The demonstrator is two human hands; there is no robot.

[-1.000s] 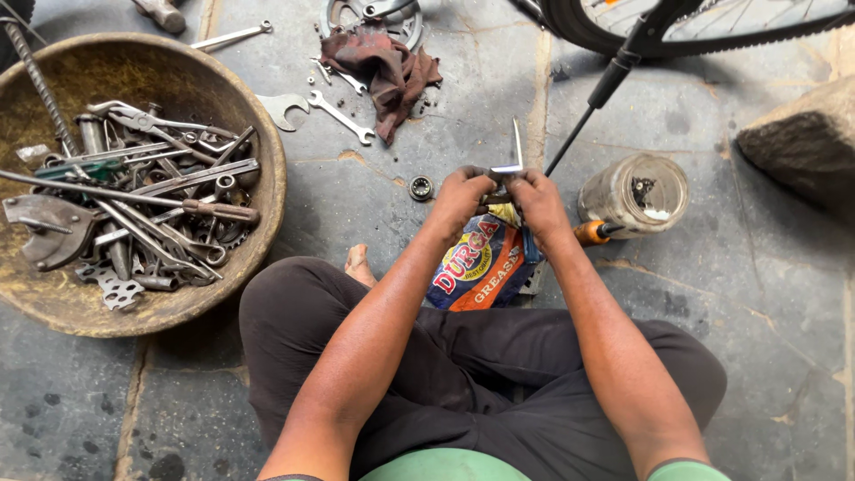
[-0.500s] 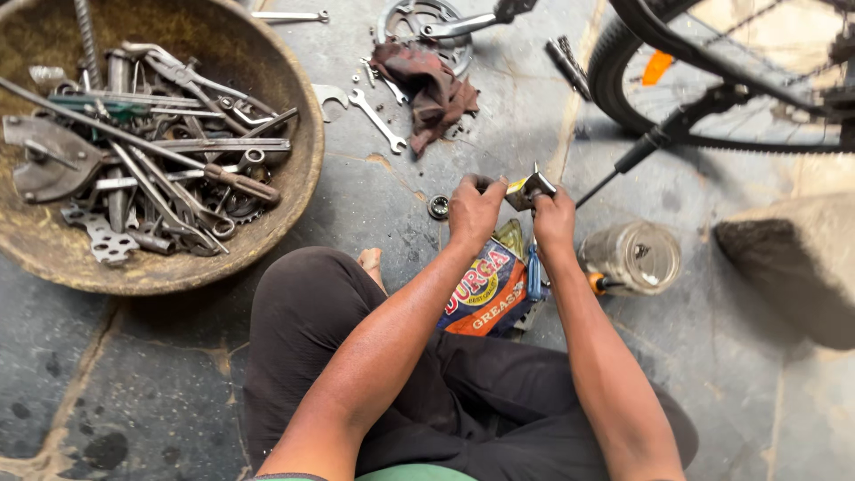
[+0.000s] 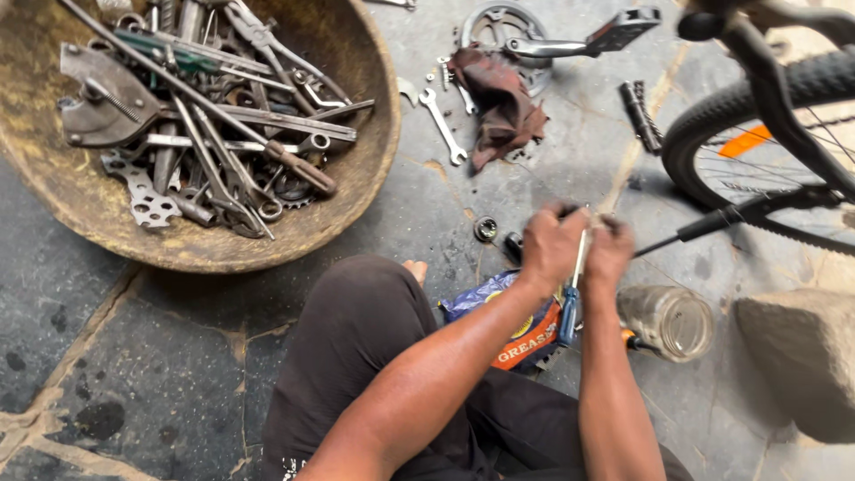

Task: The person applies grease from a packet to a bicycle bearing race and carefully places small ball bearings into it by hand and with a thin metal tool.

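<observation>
A screwdriver [image 3: 571, 298] with a blue handle and a thin metal shaft stands nearly upright between the two hands, its handle hanging down over a colourful plastic pouch [image 3: 517, 331] that lies on the stone floor [image 3: 160, 374]. The left hand [image 3: 550, 248] is closed around the upper part of the shaft, and the right hand [image 3: 611, 252] is curled in just beside it, touching it (both are blurred, so whether the right hand grasps the shaft or some small part at its tip cannot be told). The hands hover above the floor, in front of the person's bent knees in dark trousers [image 3: 374, 356].

Just left of the hands, a small round bearing [image 3: 485, 229] sits on the stone, and a dark cylindrical piece [image 3: 514, 247] lies beside it. To the right of the right forearm lies a clear glass jar [image 3: 666, 321] on its side, with an orange-handled tool [image 3: 634, 340] partly tucked under it.

Farther up, a brown rag [image 3: 500, 105] lies crumpled beside an open-ended spanner [image 3: 443, 126], and behind the rag rests a crank arm with pedal and chainring [image 3: 552, 37]. A bicycle wheel [image 3: 757, 134] stands at the right edge, and a rough stone block [image 3: 802, 356] sits below it. At upper left a wide, rusty metal basin [image 3: 356, 178] holds a heap of wrenches, screwdrivers and sprockets.
</observation>
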